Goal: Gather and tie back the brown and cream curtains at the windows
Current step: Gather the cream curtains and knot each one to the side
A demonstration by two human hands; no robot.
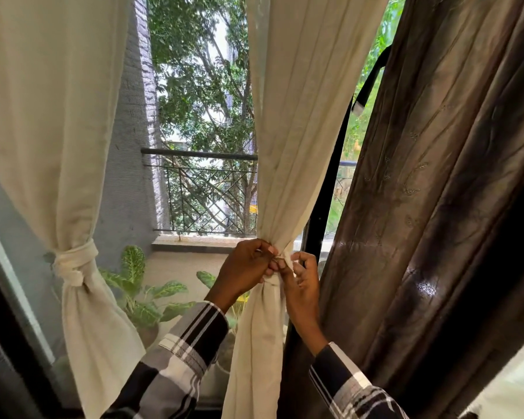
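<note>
**A:** Black-and-white checked sleeves (176, 358) nearest the lens, coming up from 6 o'clock. Left hand (245, 267) and right hand (303, 282) both up at the gathered waist of the middle cream cotton curtain panel (294, 146), just below centre of view. Both pinching a thin cream fabric tie-back strip (286, 258) wrapped round the bunch, fingers curled on it from either side. Looks like mid-knot, not cinched yet.

**B:** Agreed. Worth copying the other cream curtain panel (43, 116) over at 9 o'clock, already done, with a fat cream knot (73, 263) sitting snug at its waist. Same height would look tidy.

**A:** Tips for this step?

**B:** Keep the pleats bunched tight while pulling both ends, otherwise slack folds slip out below. Pull level, not downward, so the band stays put. Second wrap before knotting if the strip runs long enough, hard to tell from here.

**A:** And the dark brown embroidered curtain (436, 207) at 3 o'clock?

**B:** Hanging loose, untied. Probably next. Heavier-looking cloth, so gather more firmly.
</note>
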